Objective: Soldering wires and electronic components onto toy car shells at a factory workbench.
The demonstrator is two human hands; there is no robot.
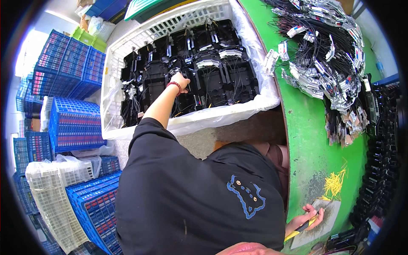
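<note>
My left hand (180, 82), a red bead bracelet at its wrist, reaches into a white plastic crate (104, 106) lined with clear film. Its fingers are curled down among black plastic housings (212, 85) with thin black cables; what they pinch is hidden. At the lower right, my right hand (307, 216) is wrapped round a slim yellow-and-black tool (302, 227), whose exact kind I cannot make out. That hand is above a grey board (329, 223) on the green tabletop (306, 170). Short, thin yellow pieces (334, 185) lie loose just beyond the board.
Bundled black cables with silvery connectors (323, 63) heap on the far right of the table. A row of black parts (376, 161) lines its right edge. Blue crates (76, 123) stack up at my left, beside a film-covered white crate (53, 199).
</note>
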